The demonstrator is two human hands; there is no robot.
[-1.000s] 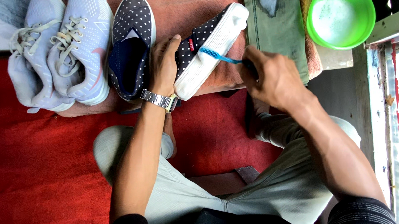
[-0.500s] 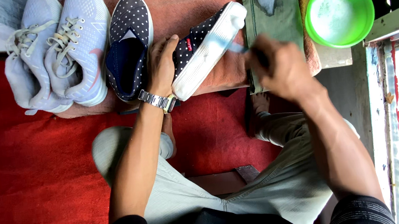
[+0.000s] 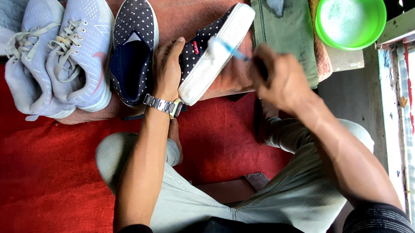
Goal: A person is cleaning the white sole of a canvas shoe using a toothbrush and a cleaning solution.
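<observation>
Now right hand [image 3: 282,80] further right, toothbrush [image 3: 225,48] on sole [image 3: 216,54]

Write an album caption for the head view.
Left hand steadies a tilted polka-dot shoe; right hand brushes its white sole.

The left hand [image 3: 167,70] steadies a dark polka-dot canvas shoe with a white rubber sole [image 3: 213,49], tipped on its side on the orange towel [image 3: 191,8]. The right hand [image 3: 280,75] presses a blue-handled toothbrush [image 3: 225,48] against the sole.
</observation>
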